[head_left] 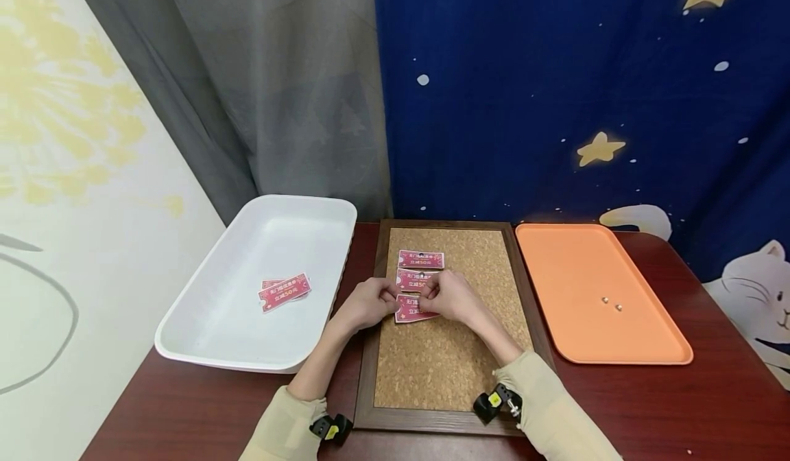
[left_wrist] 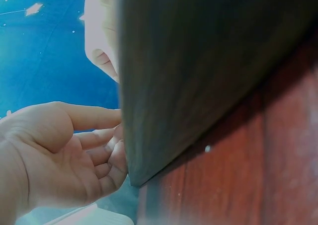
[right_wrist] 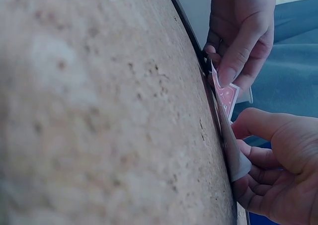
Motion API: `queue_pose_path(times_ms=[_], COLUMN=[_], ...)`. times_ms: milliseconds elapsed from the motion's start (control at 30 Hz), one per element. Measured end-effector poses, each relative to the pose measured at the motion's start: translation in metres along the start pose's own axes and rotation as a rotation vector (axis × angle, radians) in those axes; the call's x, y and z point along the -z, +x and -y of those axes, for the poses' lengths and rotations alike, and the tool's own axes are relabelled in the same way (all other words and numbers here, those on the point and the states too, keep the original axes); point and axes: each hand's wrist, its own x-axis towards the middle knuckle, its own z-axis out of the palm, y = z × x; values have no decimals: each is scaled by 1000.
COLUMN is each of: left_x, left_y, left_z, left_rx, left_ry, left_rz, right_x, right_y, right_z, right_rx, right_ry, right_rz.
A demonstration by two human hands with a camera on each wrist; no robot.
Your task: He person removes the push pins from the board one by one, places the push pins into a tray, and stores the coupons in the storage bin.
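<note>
Three pink printed coupons form a column on the cork board [head_left: 432,372]: a top coupon [head_left: 407,260], a middle coupon [head_left: 406,280] and a lowest coupon [head_left: 405,309]. A small dark spot shows near the upper middle of the upper two. My left hand [head_left: 370,303] pinches the left end of the lowest coupon, its thumb lying on the printed face in the right wrist view. Over that coupon's right half, my right hand [head_left: 453,296] has thumb and fingers drawn together on the paper. In the right wrist view the coupon's near end [right_wrist: 242,168] stands lifted off the cork; anything small between the right fingertips is hidden.
At the left stands a white tub [head_left: 216,317] with overlapping coupons [head_left: 285,292] inside. To the right lies an orange tray [head_left: 580,269] holding two tiny shiny pieces [head_left: 612,303]. The board's wooden frame [head_left: 432,420] sits on a dark red table [head_left: 617,406].
</note>
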Motion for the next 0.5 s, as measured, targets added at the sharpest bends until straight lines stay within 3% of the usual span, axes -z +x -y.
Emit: queue_pose_path(times_ms=[133,500], left_x=[0,1], left_y=[-1,-1], left_z=[-1,-4], left_rx=[3,14], left_ry=[1,2], left_rz=[-11,-15], right_x=[1,11], right_y=[0,-7], right_z=[-1,-4], right_rx=[21,28], right_ry=[2,148], right_rz=[0,-19])
